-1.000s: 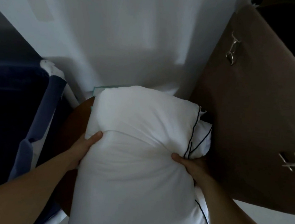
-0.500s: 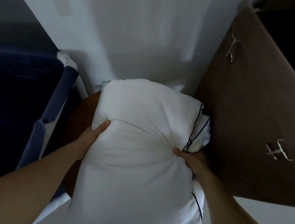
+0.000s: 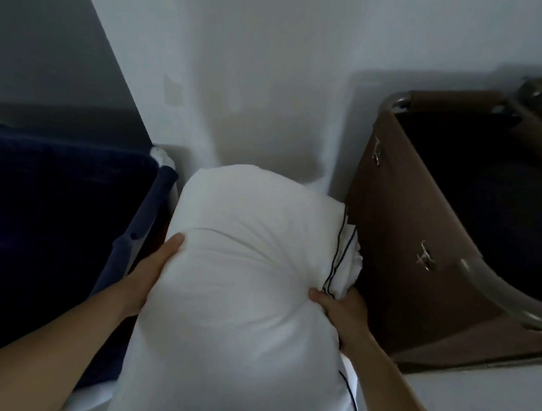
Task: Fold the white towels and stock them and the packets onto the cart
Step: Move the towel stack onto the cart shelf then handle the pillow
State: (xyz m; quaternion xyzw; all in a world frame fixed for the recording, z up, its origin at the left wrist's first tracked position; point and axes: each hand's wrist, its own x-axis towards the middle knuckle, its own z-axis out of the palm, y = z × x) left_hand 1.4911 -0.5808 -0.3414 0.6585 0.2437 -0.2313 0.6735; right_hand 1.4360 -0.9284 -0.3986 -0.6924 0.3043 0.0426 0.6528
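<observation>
Pillow (image 3: pixel 242 268) raised, cart (image 3: pixel 405 248) top now visible; left hand (image 3: pixel 147 276) thumb pressing in, other fingers hidden; right hand (image 3: pixel 339 311) pinching piped seam; no towel work yet

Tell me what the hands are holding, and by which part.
Both grip a white pillow: the left hand on its left side, the right hand on its right edge, by the dark-piped flap.

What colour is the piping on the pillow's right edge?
Dark, navy or black: thin piping on the white pillow; head view.
</observation>
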